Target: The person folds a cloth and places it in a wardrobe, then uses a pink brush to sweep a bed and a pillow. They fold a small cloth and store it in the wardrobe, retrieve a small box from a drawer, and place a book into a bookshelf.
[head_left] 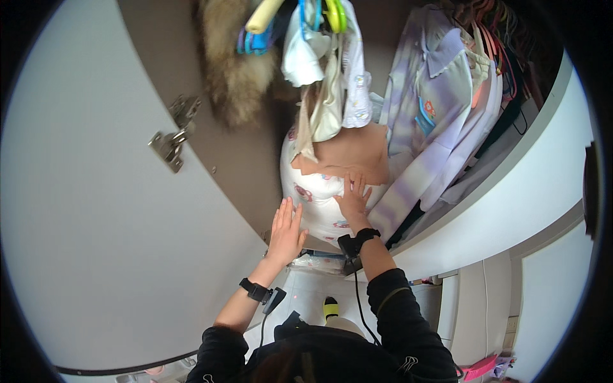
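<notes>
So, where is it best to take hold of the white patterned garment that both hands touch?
Probably its lower hem, taken from below. The white patterned garment hangs straight down in the wardrobe, with the left hand and right hand flat on it, and only that edge hangs free.

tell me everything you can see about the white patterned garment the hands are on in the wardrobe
The white garment looks like soft cloth printed with small pink and red motifs. It hangs in the open wardrobe, left of a row of lilac striped clothes, under a cluster of coloured hangers. A peach-coloured piece lies across its upper part. The right hand presses flat on its front with fingers spread; the left hand rests open against its left edge. Its lower hem bulges outward.
</notes>
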`<state>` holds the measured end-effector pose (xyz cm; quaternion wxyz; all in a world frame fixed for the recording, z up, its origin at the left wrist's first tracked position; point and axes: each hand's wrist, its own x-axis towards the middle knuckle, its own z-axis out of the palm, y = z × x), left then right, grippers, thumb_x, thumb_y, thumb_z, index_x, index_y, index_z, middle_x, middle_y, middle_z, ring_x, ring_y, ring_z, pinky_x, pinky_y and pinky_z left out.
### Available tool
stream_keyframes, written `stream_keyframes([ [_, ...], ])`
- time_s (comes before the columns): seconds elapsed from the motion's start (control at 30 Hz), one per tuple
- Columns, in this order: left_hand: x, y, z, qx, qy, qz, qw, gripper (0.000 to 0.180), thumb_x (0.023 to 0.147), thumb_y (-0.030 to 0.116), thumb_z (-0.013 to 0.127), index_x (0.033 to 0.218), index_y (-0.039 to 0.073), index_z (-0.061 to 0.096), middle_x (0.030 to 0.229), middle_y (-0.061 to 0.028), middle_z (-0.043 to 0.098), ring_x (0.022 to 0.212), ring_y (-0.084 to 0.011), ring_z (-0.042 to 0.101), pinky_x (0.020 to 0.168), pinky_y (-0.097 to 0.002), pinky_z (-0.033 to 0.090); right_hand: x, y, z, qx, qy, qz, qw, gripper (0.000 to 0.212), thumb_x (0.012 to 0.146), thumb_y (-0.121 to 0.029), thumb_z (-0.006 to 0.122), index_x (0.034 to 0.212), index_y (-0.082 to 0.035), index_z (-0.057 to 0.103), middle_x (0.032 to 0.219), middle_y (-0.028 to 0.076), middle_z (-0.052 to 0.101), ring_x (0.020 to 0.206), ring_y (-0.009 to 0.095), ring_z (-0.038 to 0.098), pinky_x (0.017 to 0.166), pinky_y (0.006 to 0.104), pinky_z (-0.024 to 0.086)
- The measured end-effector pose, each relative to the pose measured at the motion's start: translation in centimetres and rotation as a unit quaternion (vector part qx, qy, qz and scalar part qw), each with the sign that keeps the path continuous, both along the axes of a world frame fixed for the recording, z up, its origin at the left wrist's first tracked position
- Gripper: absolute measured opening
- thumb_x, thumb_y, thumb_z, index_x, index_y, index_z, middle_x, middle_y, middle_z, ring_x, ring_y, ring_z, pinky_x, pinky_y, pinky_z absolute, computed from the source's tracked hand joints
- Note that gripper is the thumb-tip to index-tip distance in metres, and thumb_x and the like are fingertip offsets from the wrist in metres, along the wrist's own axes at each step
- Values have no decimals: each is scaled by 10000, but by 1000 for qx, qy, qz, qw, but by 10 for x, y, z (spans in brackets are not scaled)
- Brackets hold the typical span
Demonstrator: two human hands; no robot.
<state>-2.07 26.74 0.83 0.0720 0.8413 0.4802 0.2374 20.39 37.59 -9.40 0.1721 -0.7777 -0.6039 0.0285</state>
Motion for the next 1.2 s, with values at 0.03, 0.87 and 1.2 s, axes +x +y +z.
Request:
stream_keyframes([
  [0.03,-7,-10,5,1,0,5,1000,676,843,169,612,1412,-6,291,1494,-259,168,1398,-382,165,1120,-489,190,-2,-3,0,4,-9,3,1000,916,722,-434,730,1458,-192,240,1518,151,154,1413,310,114,1072,618,157],
  [0.87,-150,-199,77,324,-160,-4,932,510,790,40,594,1280,32,453,1348,-212,454,1291,-405,383,1044,-481,336,-118,-253,130,230,12,241,943,916,702,-246,745,1429,-15,237,1484,282,155,1367,426,196,1075,598,168],
  [1.2,-210,-267,76,347,-406,310,787,533,948,152,494,1382,-44,253,1355,-176,387,1242,-247,395,1048,-358,296,-82,-406,112,207,78,293,930,925,717,-218,751,1434,-8,205,1481,299,129,1360,448,198,1073,604,163],
])
